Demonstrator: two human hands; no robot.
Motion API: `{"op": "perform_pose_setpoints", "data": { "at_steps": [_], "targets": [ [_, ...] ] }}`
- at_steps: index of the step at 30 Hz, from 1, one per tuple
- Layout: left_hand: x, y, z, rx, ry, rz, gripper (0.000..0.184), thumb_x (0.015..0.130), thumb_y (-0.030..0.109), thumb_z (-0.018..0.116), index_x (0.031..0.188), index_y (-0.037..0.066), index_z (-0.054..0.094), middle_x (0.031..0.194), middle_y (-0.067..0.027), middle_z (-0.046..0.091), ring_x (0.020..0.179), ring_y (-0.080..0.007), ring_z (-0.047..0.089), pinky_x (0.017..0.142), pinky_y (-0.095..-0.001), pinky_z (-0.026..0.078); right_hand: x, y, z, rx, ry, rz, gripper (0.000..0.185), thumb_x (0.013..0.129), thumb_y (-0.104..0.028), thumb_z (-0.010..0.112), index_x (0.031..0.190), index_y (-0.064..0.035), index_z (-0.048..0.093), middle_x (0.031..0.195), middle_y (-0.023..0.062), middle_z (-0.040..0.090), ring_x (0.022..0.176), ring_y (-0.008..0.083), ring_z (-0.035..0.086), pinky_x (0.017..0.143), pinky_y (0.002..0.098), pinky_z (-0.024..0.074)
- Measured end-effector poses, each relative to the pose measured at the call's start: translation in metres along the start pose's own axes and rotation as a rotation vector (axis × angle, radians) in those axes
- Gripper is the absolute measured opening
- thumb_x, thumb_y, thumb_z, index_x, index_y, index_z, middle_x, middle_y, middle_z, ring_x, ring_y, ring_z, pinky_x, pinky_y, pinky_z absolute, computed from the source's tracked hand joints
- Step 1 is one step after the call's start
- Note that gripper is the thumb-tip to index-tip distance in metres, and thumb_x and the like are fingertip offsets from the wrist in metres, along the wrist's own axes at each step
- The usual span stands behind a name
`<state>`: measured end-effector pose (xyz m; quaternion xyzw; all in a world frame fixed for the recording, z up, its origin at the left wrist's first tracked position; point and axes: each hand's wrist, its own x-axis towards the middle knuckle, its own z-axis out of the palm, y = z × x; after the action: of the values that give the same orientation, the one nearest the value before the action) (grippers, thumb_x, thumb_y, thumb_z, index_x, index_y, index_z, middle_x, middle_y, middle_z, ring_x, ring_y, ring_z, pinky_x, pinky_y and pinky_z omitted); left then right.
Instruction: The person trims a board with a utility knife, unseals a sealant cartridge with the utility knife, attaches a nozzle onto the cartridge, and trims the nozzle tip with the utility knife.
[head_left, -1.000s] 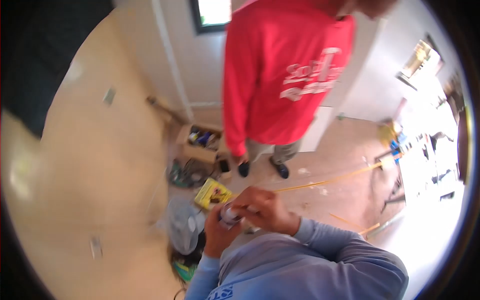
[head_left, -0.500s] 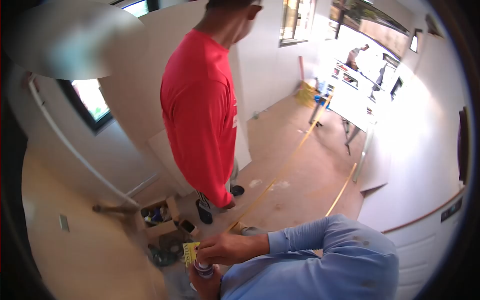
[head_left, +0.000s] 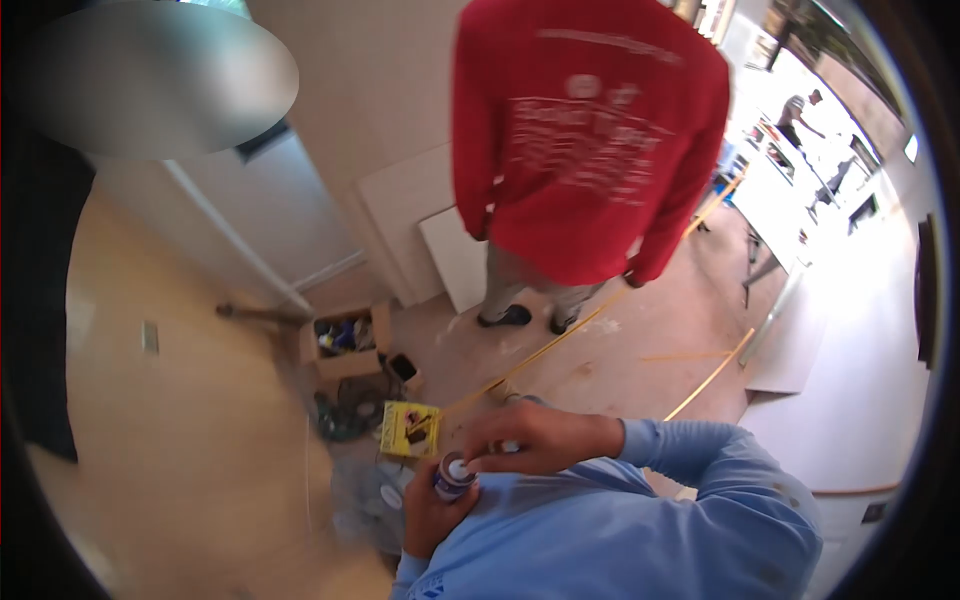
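My left hand [head_left: 428, 515] is wrapped round a small can [head_left: 453, 484] with a purple and white label, held upright close to my body. A white spot shows at the can's top. Just above and right of it, my right hand [head_left: 545, 437] is closed, its fingers bent toward the can's mouth. Something small with a shiny, pale edge shows among those fingers; its kind is unclear. Beyond the can, a yellow box [head_left: 410, 428] with dark pictures and lettering is on or near the floor.
A person in a red shirt [head_left: 590, 140] stands ahead, back turned. An open cardboard box [head_left: 352, 365] holds assorted items at left. Long yellow strips [head_left: 545, 350] cross the floor. White panels [head_left: 455, 260] lean on the wall. A bright worktable [head_left: 770, 205] stands far right, another person beyond.
My right hand has shifted off the can's top, up and to the right. The view has swung, and the person in red has turned their back and appears farther right.
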<state>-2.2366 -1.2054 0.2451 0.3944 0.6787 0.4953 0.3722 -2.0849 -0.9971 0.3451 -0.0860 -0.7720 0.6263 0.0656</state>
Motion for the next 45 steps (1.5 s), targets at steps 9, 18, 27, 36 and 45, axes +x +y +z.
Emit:
{"op": "perform_pose_setpoints", "data": {
  "at_steps": [9,18,27,36,45],
  "targets": [
    [-0.001,0.006,-0.005,0.127,-0.042,0.125,0.056,0.074,0.017,0.092,0.122,0.005,0.065,0.106,-0.0148,0.075,0.094,-0.0286,0.075,0.084,-0.0381,0.058,-0.007,0.011,0.008,0.027,-0.045,0.099,0.02,0.1,-0.02,0.074,0.112,-0.0038,0.075,0.1,0.0065,0.075,0.086,0.0157,0.068,0.076,0.0301,0.0541],
    [0.003,0.01,-0.006,0.245,-0.059,0.218,0.053,0.073,0.021,0.09,0.119,0.01,0.067,0.109,-0.0144,0.072,0.1,-0.0384,0.07,0.087,-0.0454,0.056,0.002,0.007,-0.003,0.404,-0.137,0.5,0.017,0.1,-0.017,0.076,0.106,-0.0016,0.075,0.098,0.0037,0.074,0.091,0.0093,0.066,0.082,0.0267,0.0533],
    [0.011,0.005,-0.004,0.3,-0.101,0.318,0.055,0.072,0.024,0.09,0.119,0.012,0.064,0.106,-0.0119,0.071,0.098,-0.036,0.071,0.085,-0.0455,0.055,0.009,0.01,-0.017,0.279,-0.318,0.441,0.019,0.1,-0.02,0.076,0.108,-0.003,0.074,0.1,0.002,0.074,0.095,0.0086,0.065,0.091,0.0283,0.0535],
    [0.01,-0.007,0.001,0.195,-0.096,0.22,0.054,0.07,0.022,0.091,0.116,0.01,0.066,0.104,-0.0133,0.072,0.096,-0.0374,0.07,0.084,-0.0464,0.055,0.013,0.026,-0.014,0.336,-0.324,0.423,0.017,0.1,-0.018,0.075,0.107,-0.003,0.072,0.098,0.0011,0.072,0.094,0.0081,0.064,0.09,0.0282,0.0519],
    [0.018,-0.004,-0.002,0.127,-0.039,0.212,0.053,0.071,0.021,0.092,0.115,0.01,0.066,0.101,-0.0137,0.072,0.093,-0.0373,0.071,0.079,-0.0457,0.056,0.024,0.015,-0.029,0.541,-0.247,0.489,0.019,0.101,-0.018,0.074,0.108,-0.0014,0.068,0.097,0.0034,0.071,0.093,0.0103,0.065,0.087,0.0277,0.0526]
  ]
}}
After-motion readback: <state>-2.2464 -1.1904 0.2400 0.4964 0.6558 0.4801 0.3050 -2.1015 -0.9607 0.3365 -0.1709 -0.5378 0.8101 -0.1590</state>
